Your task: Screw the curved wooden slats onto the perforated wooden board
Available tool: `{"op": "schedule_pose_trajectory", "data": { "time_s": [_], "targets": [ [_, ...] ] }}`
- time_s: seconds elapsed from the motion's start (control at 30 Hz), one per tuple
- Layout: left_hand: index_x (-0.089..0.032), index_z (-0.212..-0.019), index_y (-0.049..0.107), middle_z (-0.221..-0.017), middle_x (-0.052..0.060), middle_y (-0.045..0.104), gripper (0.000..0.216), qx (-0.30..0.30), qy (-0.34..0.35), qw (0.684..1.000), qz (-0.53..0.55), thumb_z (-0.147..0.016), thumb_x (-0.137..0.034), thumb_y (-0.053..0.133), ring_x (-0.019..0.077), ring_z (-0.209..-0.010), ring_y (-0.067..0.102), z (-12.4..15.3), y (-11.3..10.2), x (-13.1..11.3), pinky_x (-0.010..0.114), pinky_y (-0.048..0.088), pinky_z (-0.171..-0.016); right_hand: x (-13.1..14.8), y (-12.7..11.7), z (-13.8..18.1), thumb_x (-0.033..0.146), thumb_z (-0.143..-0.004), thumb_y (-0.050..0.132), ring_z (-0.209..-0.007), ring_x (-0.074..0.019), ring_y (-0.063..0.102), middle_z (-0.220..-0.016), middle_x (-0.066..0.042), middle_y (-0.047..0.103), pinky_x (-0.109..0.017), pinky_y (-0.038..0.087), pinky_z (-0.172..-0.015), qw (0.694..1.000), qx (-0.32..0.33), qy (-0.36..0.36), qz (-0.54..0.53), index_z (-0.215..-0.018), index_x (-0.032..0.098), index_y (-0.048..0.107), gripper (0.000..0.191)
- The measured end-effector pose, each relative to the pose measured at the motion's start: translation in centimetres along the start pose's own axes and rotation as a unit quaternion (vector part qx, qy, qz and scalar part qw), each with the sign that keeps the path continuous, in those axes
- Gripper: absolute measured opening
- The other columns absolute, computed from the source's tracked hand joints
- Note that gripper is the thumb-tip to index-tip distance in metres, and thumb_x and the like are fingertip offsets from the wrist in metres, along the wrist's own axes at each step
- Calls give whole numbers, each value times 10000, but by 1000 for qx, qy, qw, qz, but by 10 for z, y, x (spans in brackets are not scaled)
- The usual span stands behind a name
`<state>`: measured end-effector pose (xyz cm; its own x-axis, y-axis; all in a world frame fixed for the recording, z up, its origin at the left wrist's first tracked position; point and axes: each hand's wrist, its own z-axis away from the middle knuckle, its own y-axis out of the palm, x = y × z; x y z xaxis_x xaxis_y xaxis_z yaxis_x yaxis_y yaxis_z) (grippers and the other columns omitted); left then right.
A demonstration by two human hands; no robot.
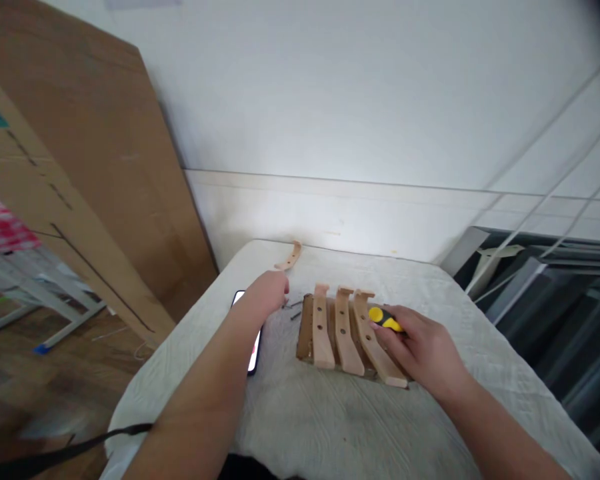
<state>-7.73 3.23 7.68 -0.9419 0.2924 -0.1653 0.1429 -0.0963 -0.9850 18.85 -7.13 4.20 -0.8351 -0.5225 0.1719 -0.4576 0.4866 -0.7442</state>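
Observation:
My right hand (pixel 423 347) is wrapped round a yellow and black screwdriver handle (pixel 386 319); its shaft does not show. Beneath it, three curved wooden hooks (pixel 349 333) with dark screw holes lie side by side across a brown board (pixel 306 328). My left hand (pixel 270 293) is lowered to the cloth left of the board, its fingers bent together and mostly hidden. Beside its fingertips lie a few dark screws (pixel 295 310); whether one is pinched cannot be seen. A fourth wooden hook (pixel 290 257) rests alone farther back.
A phone (pixel 254 353) lies partly under my left forearm. White cloth (pixel 320 427) covers the table, which meets a white wall (pixel 360 113). A tall cardboard box (pixel 115 173) stands at left, near a folding stand (pixel 45 287). Grey panels (pixel 545 293) lean at right.

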Motion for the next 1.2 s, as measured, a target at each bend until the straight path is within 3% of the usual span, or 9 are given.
{"op": "schedule_pose_trajectory", "data": {
  "time_s": [0.17, 0.37, 0.47, 0.6, 0.67, 0.73, 0.87, 1.03, 1.2],
  "targets": [
    [-110, -874, 735, -948, 159, 723, 187, 41, -21, 998, -44, -695, -98, 683, 271, -915, 670, -2, 16, -10, 312, 496, -789, 0, 0, 0, 303, -911, 507, -760, -197, 694, -860, -81, 718, -285, 527, -654, 1000, 8, -23, -5, -1000, 139, 615, 215],
    [-74, -967, 715, -997, 206, 707, 269, 6, -36, 997, -70, -799, -70, 506, 284, -976, 668, -3, 21, -18, 331, 500, -824, -3, 0, 1, 313, -904, 502, -722, -192, 675, -814, -75, 705, -278, 495, -637, 1000, 15, 5, -8, -972, 141, 626, 223],
    [-73, -929, 722, -956, 215, 710, 235, -20, -57, 996, -69, -767, -129, 560, 298, -938, 673, -7, 19, -14, 339, 507, -787, -6, -4, -3, 344, -887, 519, -709, -196, 657, -789, -69, 692, -279, 465, -634, 997, -25, 69, 3, -900, 154, 633, 221],
    [-125, -827, 734, -861, 154, 726, 192, -57, -61, 995, -46, -775, -208, 569, 265, -857, 674, -3, 1, -12, 320, 494, -739, -11, -13, -13, 438, -874, 518, -556, -158, 552, -600, -16, 584, -262, 366, -533, 968, -104, 226, 9, -722, 180, 578, 306],
    [-155, -862, 730, -871, 112, 731, 219, -129, -28, 991, 22, -817, -241, 534, 235, -823, 663, 5, -11, -19, 312, 482, -724, -12, -15, -15, 459, -866, 512, -544, -152, 514, -579, -4, 546, -264, 340, -529, 956, -113, 271, -4, -704, 186, 556, 320],
    [-173, -933, 714, -889, 67, 730, 234, -196, 63, 970, 131, -857, -272, 517, 179, -740, 640, 16, -19, -31, 289, 472, -712, -13, -14, -15, 434, -863, 503, -574, -158, 510, -622, -6, 553, -270, 348, -549, 952, -109, 285, -36, -767, 186, 561, 273],
    [-185, -935, 690, -886, 30, 712, 200, -135, 267, 921, 249, -894, -272, 515, 135, -749, 613, 30, -15, -61, 242, 447, -688, -16, -4, -12, 345, -875, 448, -641, -167, 516, -708, -2, 541, -280, 393, -598, 947, -103, 278, -124, -906, 190, 502, 167],
    [-156, -801, 650, -702, -3, 640, 192, -72, 273, 915, 289, -892, -282, 536, 104, -620, 531, 21, 5, -80, 214, 385, -582, -18, 3, -9, 318, -906, 405, -722, -180, 543, -779, -17, 560, -304, 430, -669, 953, -48, 237, -183, -969, 196, 473, 154],
    [-152, -784, 672, -721, 2, 653, 196, -44, 274, 916, 288, -882, -247, 531, 107, -641, 542, 14, 9, -77, 218, 393, -605, -17, 3, -10, 281, -863, 470, -867, -213, 589, -946, -85, 619, -335, 463, -744, 961, 29, 213, -175, -1025, 179, 476, 191]
  ]
}}
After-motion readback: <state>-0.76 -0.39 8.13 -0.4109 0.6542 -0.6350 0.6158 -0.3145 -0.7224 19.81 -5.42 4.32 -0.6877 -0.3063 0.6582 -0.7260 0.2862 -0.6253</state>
